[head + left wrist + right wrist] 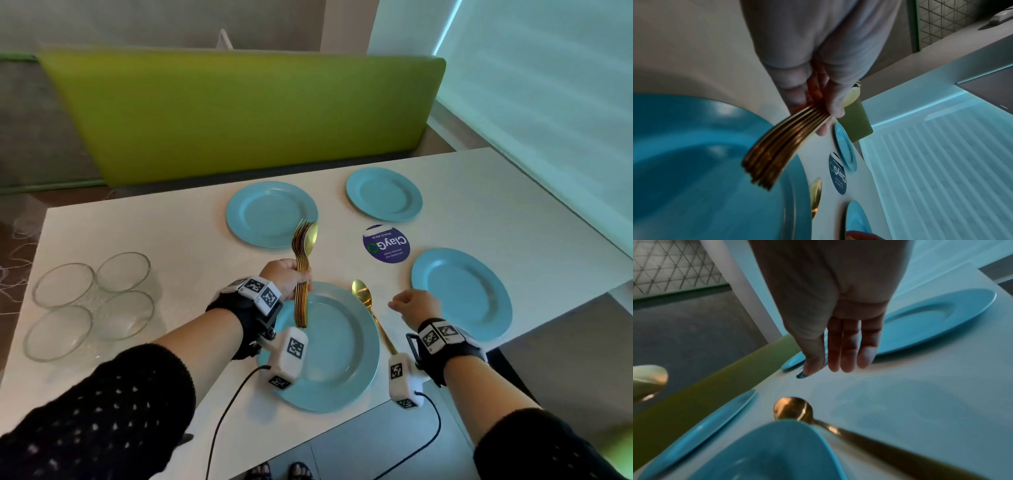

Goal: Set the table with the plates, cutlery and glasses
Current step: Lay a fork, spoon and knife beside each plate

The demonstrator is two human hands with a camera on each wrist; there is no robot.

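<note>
4 blue plates already out on the tabletop [479, 192]; nearest plate [329, 353] has 1 gold spoon [368, 305] laid just right of it. My left hand [286, 279] holds the remaining cutlery bundle [302, 274] upright above that plate. My right hand [416, 305] hovers, fingers relaxed, holding nothing. 4 glass bowls [90, 303] sit grouped far left, not yet distributed. Roughly a third done, I judge.

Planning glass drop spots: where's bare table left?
Free: the strip between glass bowls and near plate, and the corner beyond the far-right plate. Crowded: the centre, with sticker, spoon and both hands.
</note>
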